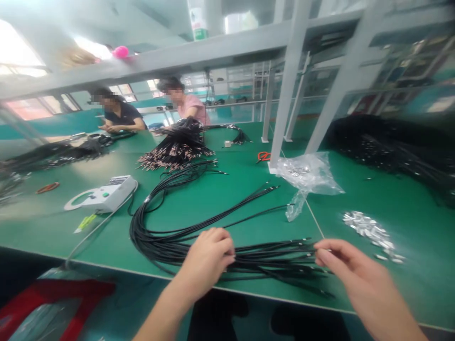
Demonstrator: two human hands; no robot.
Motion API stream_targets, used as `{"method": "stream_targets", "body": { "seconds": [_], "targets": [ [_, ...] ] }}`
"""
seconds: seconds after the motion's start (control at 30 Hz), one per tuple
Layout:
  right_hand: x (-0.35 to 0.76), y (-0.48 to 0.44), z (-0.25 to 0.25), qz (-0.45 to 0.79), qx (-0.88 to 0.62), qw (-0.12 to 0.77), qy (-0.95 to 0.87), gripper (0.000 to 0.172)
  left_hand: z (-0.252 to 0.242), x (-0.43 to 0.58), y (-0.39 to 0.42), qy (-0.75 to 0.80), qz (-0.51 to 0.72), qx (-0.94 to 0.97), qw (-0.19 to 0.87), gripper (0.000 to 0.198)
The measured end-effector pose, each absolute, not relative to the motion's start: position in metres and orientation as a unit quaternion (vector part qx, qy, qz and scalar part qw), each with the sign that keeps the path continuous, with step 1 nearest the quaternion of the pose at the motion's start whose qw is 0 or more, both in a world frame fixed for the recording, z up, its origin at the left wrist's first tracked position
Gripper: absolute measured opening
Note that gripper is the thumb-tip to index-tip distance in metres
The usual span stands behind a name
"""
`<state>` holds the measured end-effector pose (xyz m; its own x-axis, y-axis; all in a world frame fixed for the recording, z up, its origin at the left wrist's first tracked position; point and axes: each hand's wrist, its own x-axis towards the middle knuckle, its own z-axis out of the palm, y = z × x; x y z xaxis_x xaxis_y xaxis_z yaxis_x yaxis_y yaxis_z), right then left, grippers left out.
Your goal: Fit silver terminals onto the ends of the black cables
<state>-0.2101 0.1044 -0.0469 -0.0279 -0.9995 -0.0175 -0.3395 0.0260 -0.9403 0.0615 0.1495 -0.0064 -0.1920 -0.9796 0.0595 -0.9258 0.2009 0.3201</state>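
Observation:
A bundle of thin black cables (142, 232) curves across the green table, its loose ends fanned out toward the right. My left hand (211, 251) is closed over the bundle's middle, gripping cables; its fingertips are partly hidden. At the cable ends, my right hand (359, 272) pinches the tip of one cable between thumb and fingers. Whether a small metal piece sits in that pinch cannot be made out. To the right of it lies a pile of small silvery metal sleeves (369, 232). A clear plastic bag (309, 175) with more metal pieces rests behind.
A white device (112, 194) with a cord stands at left, beside yellow-green snips (85, 222). Orange-handled scissors (263, 156) lie by a white shelf post (284, 94). A cable heap (177, 142) is at the back, where two people sit. More dark cables (391, 147) lie right.

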Motion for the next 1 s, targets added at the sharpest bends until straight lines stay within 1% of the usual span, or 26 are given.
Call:
{"method": "stream_targets", "body": {
  "seconds": [0.1, 0.17, 0.2, 0.27, 0.33, 0.37, 0.43, 0.5, 0.6, 0.67, 0.73, 0.8, 0.87, 1.0],
  "targets": [
    [-0.208, 0.102, -0.048, -0.394, -0.591, 0.435, 0.554, 0.024, -0.007, 0.095, 0.155, -0.743, -0.092, 0.661, 0.045, 0.013],
    [-0.214, 0.099, -0.047, -0.378, -0.619, 0.424, 0.542, 0.018, -0.006, 0.105, 0.145, -0.728, -0.096, 0.678, 0.027, 0.010],
    [-0.220, 0.095, -0.046, -0.375, -0.632, 0.402, 0.546, 0.019, -0.006, 0.104, 0.134, -0.722, -0.093, 0.685, 0.031, 0.016],
    [-0.239, 0.085, -0.043, -0.368, -0.655, 0.306, 0.585, 0.020, -0.007, 0.087, 0.105, -0.720, -0.091, 0.686, 0.044, 0.024],
    [-0.265, 0.072, -0.041, -0.344, -0.661, 0.184, 0.640, 0.017, -0.007, 0.055, 0.072, -0.732, -0.084, 0.674, 0.051, 0.025],
    [-0.278, 0.065, -0.040, -0.326, -0.658, 0.135, 0.665, 0.020, -0.008, 0.036, 0.056, -0.739, -0.076, 0.667, 0.055, 0.026],
    [-0.302, 0.050, -0.041, -0.292, -0.651, 0.079, 0.696, 0.020, -0.012, 0.001, 0.029, -0.745, -0.052, 0.662, 0.064, 0.025],
    [-0.316, 0.033, -0.044, -0.259, -0.660, 0.056, 0.703, 0.015, -0.020, -0.022, 0.009, -0.742, -0.030, 0.666, 0.072, 0.021],
    [-0.319, 0.010, -0.052, -0.199, -0.692, 0.032, 0.693, 0.017, -0.030, -0.032, -0.002, -0.738, -0.028, 0.670, 0.070, 0.013],
    [-0.317, -0.002, -0.058, -0.160, -0.710, 0.023, 0.686, 0.016, -0.030, -0.028, 0.002, -0.733, -0.035, 0.676, 0.068, 0.013],
    [-0.316, -0.010, -0.063, -0.126, -0.719, 0.019, 0.683, 0.011, -0.024, -0.021, 0.012, -0.726, -0.051, 0.682, 0.077, 0.014],
    [-0.318, -0.014, -0.066, -0.103, -0.724, 0.017, 0.682, 0.005, -0.014, -0.015, 0.024, -0.723, -0.080, 0.677, 0.113, 0.014],
    [-0.320, -0.015, -0.068, -0.093, -0.729, 0.016, 0.678, 0.004, -0.005, -0.013, 0.037, -0.721, -0.117, 0.661, 0.172, 0.014],
    [-0.324, -0.009, -0.068, -0.101, -0.739, 0.008, 0.666, 0.011, 0.005, -0.019, 0.063, -0.726, -0.181, 0.602, 0.279, 0.011]
  ]
}}
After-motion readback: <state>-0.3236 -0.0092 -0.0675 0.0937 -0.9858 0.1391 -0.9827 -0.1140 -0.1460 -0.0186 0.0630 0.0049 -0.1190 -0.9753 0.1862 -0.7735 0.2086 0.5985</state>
